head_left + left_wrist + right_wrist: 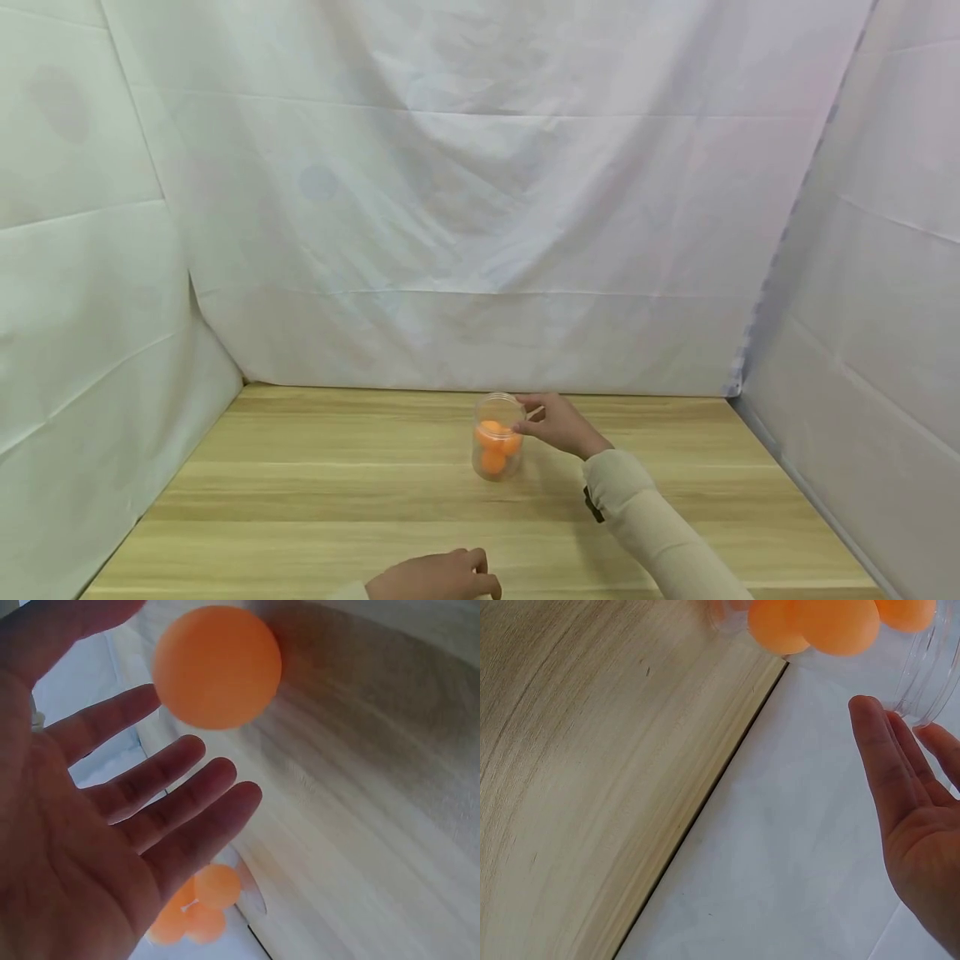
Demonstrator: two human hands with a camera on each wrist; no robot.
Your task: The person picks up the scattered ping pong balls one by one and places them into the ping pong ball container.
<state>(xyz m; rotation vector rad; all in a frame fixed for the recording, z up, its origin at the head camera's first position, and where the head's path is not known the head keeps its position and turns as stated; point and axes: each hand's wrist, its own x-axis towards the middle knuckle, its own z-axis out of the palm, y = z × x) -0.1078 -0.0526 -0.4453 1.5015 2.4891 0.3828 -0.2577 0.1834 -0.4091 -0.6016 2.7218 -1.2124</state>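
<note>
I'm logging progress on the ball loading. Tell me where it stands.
Done: several orange balls already sit inside the clear jar on the wooden table. In hand: the right hand touches the jar's rim, and one loose orange ball is by the open left hand near the table's front edge. Left: that ball is still outside the jar.

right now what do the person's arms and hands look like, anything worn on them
Both hands are bare: no gloves or rings visible. The right arm wears a long beige sleeve with a small dark strap or band at the wrist. At the left hand only a sliver of light cuff shows.
</note>
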